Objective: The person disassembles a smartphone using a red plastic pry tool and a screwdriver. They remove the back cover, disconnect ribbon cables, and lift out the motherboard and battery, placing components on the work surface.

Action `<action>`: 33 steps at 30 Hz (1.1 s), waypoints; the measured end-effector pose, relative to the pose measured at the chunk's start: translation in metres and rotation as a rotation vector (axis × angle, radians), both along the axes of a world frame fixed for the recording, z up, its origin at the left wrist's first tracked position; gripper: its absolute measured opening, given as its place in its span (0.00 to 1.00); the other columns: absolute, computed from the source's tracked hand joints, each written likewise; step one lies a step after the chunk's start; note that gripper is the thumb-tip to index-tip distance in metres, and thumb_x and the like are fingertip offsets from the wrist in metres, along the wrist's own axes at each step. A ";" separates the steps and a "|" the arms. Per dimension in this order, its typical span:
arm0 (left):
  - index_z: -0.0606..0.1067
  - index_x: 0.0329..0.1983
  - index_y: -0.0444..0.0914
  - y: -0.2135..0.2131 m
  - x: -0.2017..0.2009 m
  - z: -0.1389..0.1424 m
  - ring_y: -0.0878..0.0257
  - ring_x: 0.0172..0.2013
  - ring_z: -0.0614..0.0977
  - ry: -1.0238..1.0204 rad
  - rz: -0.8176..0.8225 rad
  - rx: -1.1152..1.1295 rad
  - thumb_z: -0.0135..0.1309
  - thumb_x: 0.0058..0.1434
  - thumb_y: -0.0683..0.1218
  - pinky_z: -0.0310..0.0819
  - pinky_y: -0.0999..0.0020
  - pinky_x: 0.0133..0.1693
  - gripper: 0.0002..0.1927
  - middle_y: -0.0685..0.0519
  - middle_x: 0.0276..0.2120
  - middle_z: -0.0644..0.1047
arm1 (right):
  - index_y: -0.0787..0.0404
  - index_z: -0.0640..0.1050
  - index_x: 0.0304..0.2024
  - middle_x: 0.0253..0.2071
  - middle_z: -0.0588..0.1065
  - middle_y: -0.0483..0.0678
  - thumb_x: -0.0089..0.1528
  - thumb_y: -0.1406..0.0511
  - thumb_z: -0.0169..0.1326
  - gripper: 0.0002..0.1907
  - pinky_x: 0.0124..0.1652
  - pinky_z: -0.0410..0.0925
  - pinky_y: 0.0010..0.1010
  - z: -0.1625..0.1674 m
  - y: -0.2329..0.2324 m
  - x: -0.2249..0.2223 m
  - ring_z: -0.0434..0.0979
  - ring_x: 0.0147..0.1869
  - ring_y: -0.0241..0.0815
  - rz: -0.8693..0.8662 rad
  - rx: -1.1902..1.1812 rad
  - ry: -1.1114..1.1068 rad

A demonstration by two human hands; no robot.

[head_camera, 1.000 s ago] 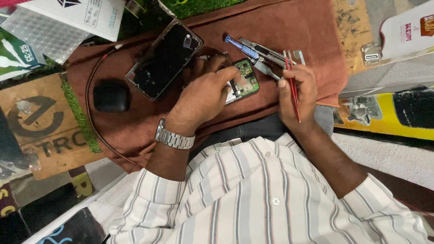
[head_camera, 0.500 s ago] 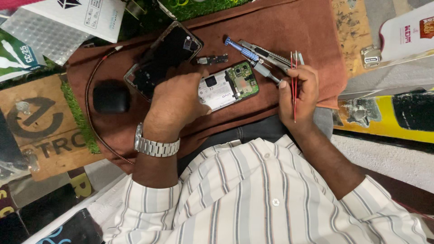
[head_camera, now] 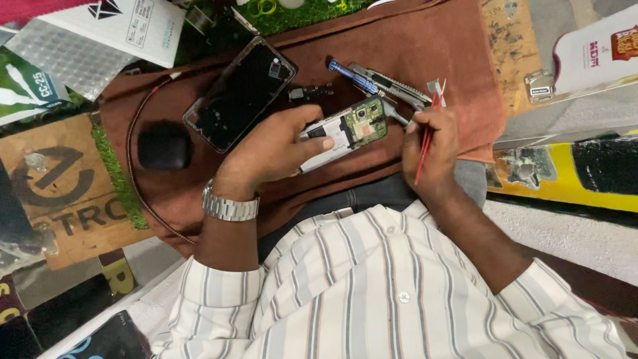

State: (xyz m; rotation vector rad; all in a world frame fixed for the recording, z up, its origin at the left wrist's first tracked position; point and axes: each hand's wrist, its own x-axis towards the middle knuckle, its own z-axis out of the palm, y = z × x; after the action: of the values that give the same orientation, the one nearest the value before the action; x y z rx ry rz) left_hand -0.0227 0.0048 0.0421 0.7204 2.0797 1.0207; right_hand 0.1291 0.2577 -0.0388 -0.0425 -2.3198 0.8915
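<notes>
One head-worn camera looks steeply down, close over the brown cloth

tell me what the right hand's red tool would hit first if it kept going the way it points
Probably the metal tweezers on the brown cloth, just beyond the red tool tip in the right hand; depth is unclear.

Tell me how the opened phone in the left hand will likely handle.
The opened phone probably stays stiff and feels light, pinched by the left hand alone. Its bared circuit board looks fragile. Being flat, it should not roll.
</notes>
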 end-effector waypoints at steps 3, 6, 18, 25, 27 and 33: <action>0.73 0.58 0.36 0.004 -0.001 -0.017 0.61 0.43 0.80 -0.466 0.128 0.491 0.58 0.69 0.51 0.78 0.65 0.44 0.20 0.49 0.45 0.80 | 0.66 0.68 0.61 0.50 0.70 0.57 0.64 0.77 0.52 0.22 0.52 0.68 0.41 0.003 -0.004 -0.004 0.72 0.52 0.53 0.036 0.155 -0.009; 0.66 0.69 0.35 0.013 0.004 -0.031 0.61 0.55 0.78 -0.712 0.233 0.908 0.57 0.73 0.50 0.77 0.62 0.56 0.26 0.50 0.57 0.77 | 0.67 0.65 0.67 0.55 0.70 0.58 0.57 0.77 0.54 0.34 0.58 0.62 0.47 0.015 -0.007 -0.005 0.69 0.56 0.58 0.039 0.304 -0.052; 0.58 0.79 0.35 0.034 0.012 -0.053 0.45 0.63 0.77 -1.069 0.200 1.314 0.29 0.76 0.70 0.74 0.47 0.64 0.42 0.38 0.70 0.69 | 0.57 0.75 0.60 0.59 0.72 0.49 0.62 0.53 0.58 0.26 0.63 0.49 0.53 0.052 -0.031 -0.019 0.62 0.66 0.57 0.193 0.416 -0.313; 0.61 0.77 0.35 0.033 0.011 -0.067 0.46 0.62 0.78 -1.199 0.192 1.314 0.29 0.72 0.74 0.73 0.48 0.64 0.47 0.37 0.67 0.71 | 0.57 0.74 0.57 0.59 0.69 0.56 0.58 0.57 0.63 0.27 0.60 0.50 0.55 0.057 -0.039 -0.022 0.62 0.65 0.59 0.157 0.436 -0.278; 0.61 0.76 0.35 0.033 0.012 -0.068 0.46 0.62 0.78 -1.212 0.174 1.324 0.29 0.72 0.73 0.74 0.45 0.63 0.45 0.38 0.67 0.71 | 0.59 0.72 0.58 0.60 0.69 0.56 0.57 0.60 0.62 0.27 0.61 0.50 0.53 0.064 -0.042 -0.024 0.62 0.66 0.58 0.142 0.366 -0.252; 0.61 0.77 0.32 0.035 0.013 -0.068 0.47 0.61 0.79 -1.236 0.139 1.298 0.30 0.72 0.74 0.74 0.51 0.64 0.48 0.37 0.63 0.73 | 0.62 0.69 0.57 0.53 0.72 0.50 0.61 0.71 0.57 0.23 0.52 0.65 0.40 0.084 -0.050 -0.035 0.71 0.55 0.45 0.206 -0.056 -0.209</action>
State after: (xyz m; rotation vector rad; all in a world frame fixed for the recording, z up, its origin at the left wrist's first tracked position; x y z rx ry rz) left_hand -0.0094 0.0400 -0.0257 0.2708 0.2586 2.1324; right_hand 0.0939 0.2078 0.0448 0.0851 -2.5261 1.1003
